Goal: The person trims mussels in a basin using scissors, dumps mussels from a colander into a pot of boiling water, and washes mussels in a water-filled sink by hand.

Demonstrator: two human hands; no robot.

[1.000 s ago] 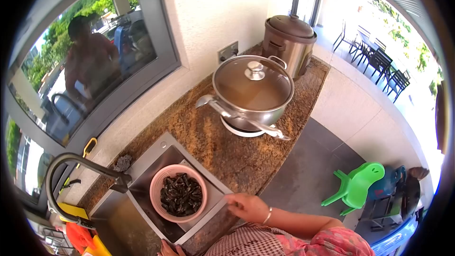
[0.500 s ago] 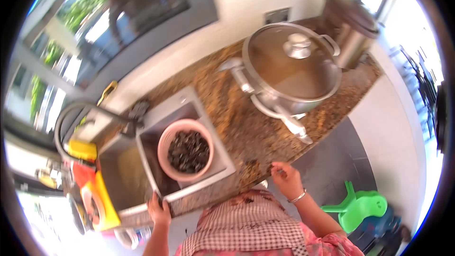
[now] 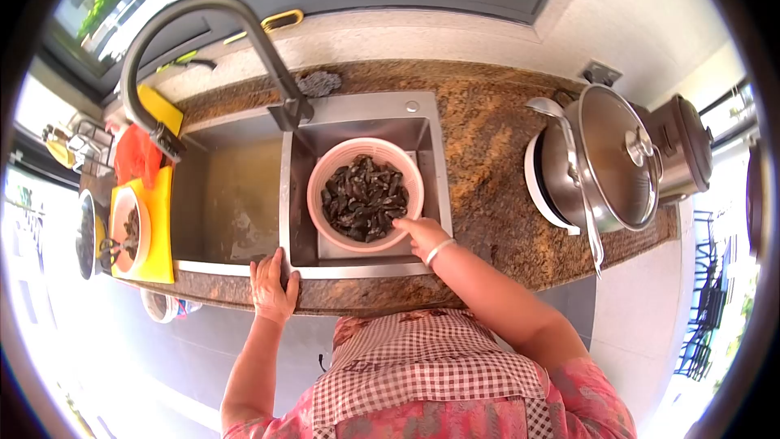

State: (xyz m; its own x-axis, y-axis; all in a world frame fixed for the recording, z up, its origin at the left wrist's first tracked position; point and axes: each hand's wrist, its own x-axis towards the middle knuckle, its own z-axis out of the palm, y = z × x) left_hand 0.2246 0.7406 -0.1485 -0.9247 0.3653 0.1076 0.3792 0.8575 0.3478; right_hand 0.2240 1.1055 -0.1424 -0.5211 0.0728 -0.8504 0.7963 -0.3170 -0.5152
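A pink plastic basket (image 3: 321, 228) stands in the right sink basin, filled with small, dark, elongated shells (image 3: 366, 195) whose kind I cannot make out. My right hand (image 3: 425, 238) reaches over the basket's lower right rim and grips it, thumb inside beside the shells, the other fingers partly hidden. On the front edge of the steel sink (image 3: 284, 195), near the divider, rests my left hand (image 3: 274, 284), fingers stretched out and holding nothing. Murky, shallow water (image 3: 236, 203) lies in the left basin.
A dark faucet (image 3: 244, 16) arches over the left basin. At left, a pink bowl (image 3: 130, 228) sits on a yellow board (image 3: 161, 236) beside an orange-red cloth (image 3: 138, 154). On the right counter stand a lidded pot (image 3: 609, 158), a ladle (image 3: 569, 130) and a metal bin (image 3: 678, 146).
My view has swung toward the sink, so the pot now appears farther right. My right hand has moved from the counter's front edge to the basket rim. My left hand stays on the sink edge.
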